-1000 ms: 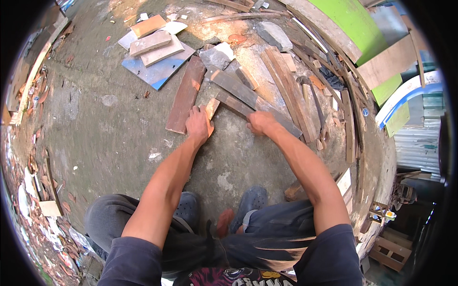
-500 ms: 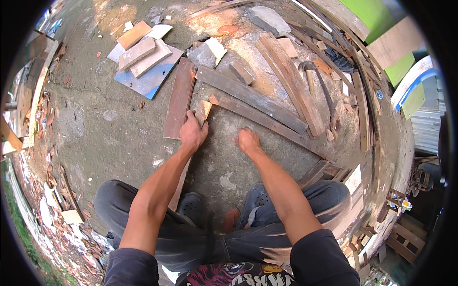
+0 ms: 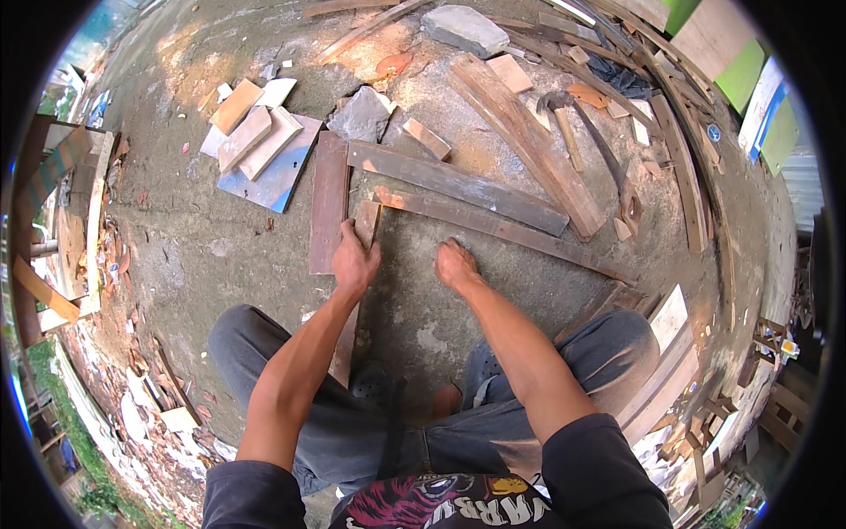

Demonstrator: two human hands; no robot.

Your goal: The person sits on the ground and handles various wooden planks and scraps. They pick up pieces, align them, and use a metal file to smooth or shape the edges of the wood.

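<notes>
My left hand [image 3: 355,262] is closed round a short wood block [image 3: 368,219], its thumb and fingers on the sides. The block lies beside a reddish-brown board [image 3: 329,203], near the end of a long narrow wood strip [image 3: 502,234]. Behind that strip is a wider, greyish plank [image 3: 458,182] that slants away to the right. My right hand [image 3: 456,264] is low over the concrete in front of the strip, fingers curled together. Whatever it may hold is hidden. Another length of wood [image 3: 346,348] shows partly under my left forearm.
Wood blocks [image 3: 245,139] rest on a blue-and-white panel [image 3: 256,188] at the far left. Grey stones [image 3: 363,115] and thick beams [image 3: 529,145] lie beyond the planks. To the right are a hammer [image 3: 564,128] and a long dark metal bar [image 3: 599,141]. Scrap timber [image 3: 679,176] lines the right side.
The view has shifted a little, moving the surroundings in the picture. The block in my left hand now points more straight ahead. My right hand stays curled in about the same place.
</notes>
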